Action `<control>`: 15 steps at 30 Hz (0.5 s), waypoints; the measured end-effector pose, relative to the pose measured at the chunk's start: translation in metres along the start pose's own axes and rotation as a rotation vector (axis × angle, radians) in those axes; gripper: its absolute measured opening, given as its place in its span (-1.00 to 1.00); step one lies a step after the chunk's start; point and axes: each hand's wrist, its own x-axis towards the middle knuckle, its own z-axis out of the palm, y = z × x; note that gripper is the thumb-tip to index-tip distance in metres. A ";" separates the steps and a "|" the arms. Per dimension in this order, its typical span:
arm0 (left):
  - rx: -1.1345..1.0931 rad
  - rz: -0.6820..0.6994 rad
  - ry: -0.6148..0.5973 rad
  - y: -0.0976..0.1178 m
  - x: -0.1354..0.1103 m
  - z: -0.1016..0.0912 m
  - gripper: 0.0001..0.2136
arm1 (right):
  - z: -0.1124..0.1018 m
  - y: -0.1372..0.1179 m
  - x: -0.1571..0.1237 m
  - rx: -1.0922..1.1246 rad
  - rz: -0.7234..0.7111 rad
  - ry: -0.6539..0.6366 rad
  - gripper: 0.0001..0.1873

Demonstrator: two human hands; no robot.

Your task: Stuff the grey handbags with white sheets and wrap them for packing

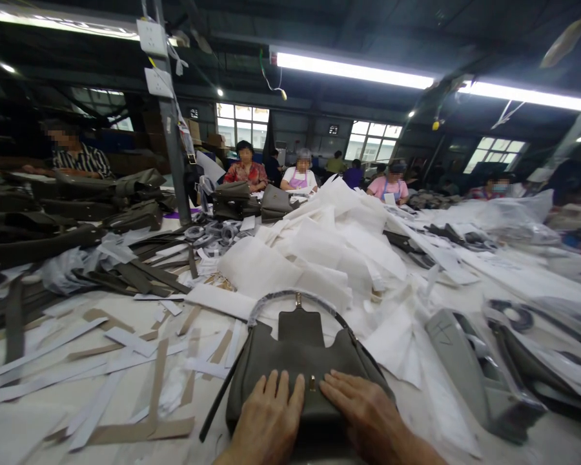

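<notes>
While both hands, left (266,420) and right (368,413), press flat and spread on the bag (300,368) at the table's (43,445) near edge, it could slide and scuff on littered paper strips (126,342).

At the lower centre of the frame, the grey-green leather handbag (297,361) looked smooth and matt, with a small brass-coloured metal clasp (312,382) gleaming on its flap. Its curved handle (290,297) was wrapped in clear, glossy plastic film. Behind it, at the centre, the heap of white tissue-like paper sheets (329,252) appeared soft, matt and creased. Brown cardboard strips (159,387) at the lower left looked dull and rough. At the right, transparent plastic bags (508,219) shone under the lights
</notes>
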 end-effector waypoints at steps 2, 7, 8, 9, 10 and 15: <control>0.071 0.003 0.133 0.016 0.002 0.023 -0.59 | 0.015 -0.001 -0.007 -0.089 -0.082 0.151 -0.38; 0.207 0.008 0.496 0.032 0.002 0.056 -0.64 | 0.023 -0.011 -0.001 -0.132 -0.054 0.070 -0.46; 0.213 0.028 0.530 0.030 0.001 0.056 -0.63 | 0.024 -0.013 0.003 -0.127 -0.036 0.016 -0.45; 0.217 0.059 0.546 0.026 0.000 0.053 -0.62 | 0.026 -0.014 0.005 -0.129 -0.019 -0.025 -0.40; 0.215 0.098 0.550 0.021 -0.002 0.049 -0.62 | 0.028 -0.014 0.007 -0.141 -0.007 -0.046 -0.33; 0.206 0.150 0.657 -0.002 -0.024 0.034 -0.58 | 0.043 -0.008 0.004 -0.272 -0.029 0.054 -0.14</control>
